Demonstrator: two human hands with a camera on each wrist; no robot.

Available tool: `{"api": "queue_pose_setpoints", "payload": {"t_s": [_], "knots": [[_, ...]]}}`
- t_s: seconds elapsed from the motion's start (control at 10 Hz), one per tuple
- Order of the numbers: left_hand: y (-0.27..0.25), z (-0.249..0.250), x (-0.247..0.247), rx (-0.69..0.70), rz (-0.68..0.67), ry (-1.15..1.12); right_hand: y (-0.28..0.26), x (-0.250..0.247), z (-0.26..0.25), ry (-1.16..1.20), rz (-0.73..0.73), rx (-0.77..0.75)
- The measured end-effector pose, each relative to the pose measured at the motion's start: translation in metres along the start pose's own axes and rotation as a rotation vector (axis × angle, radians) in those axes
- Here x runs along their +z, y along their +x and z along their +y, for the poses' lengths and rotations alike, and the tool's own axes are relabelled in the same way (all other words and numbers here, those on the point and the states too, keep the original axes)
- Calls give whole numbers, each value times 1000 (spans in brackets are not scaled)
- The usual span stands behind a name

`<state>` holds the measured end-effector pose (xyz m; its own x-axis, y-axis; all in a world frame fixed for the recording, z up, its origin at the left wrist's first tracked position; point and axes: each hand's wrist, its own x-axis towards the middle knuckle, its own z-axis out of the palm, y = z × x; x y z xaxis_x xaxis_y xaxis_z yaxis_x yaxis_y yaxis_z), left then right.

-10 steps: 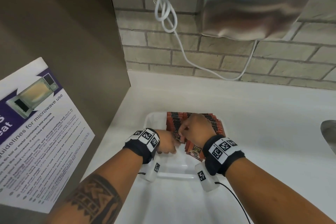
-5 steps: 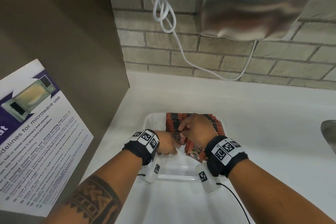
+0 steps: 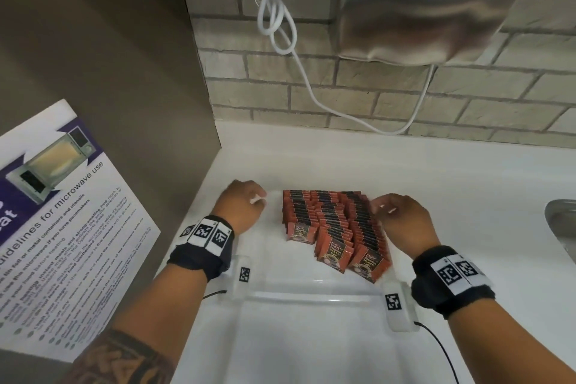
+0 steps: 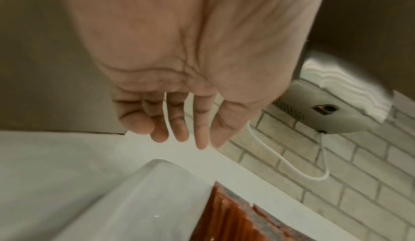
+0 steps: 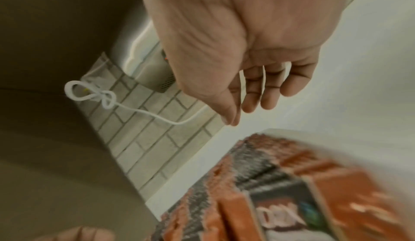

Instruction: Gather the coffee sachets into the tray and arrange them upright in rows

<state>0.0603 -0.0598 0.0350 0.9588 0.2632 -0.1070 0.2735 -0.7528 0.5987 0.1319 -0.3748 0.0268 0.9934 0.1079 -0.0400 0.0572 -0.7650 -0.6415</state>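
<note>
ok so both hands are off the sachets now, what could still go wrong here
1. The coffee sachets lean back in three rows with nothing bracing the front ones, so a row could slump toward the tray's near rim.
2. The right hand hovers close beside the right row; a brush could knock it askew.
3. The left hand is at the tray's far-left corner; nudging it may shake the rows.
</note>
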Motion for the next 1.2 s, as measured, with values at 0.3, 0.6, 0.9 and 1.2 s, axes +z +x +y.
{"api": "queue_pose_setpoints", "payload": {"t_s": [0.3,0.6,0.9,1.2], "knots": [[5,-27,8,-318,-134,-243,-13,20,52,186,-38,279],[10,-32,5,-258,-203,-291,-21,22,48,199,-57,258],[15,-26,6,-250,-203,-379,-20,23,55,245,-34,285],[4,-28,12,-292,-106,-640,-31,12,55,303,-31,282]]}}
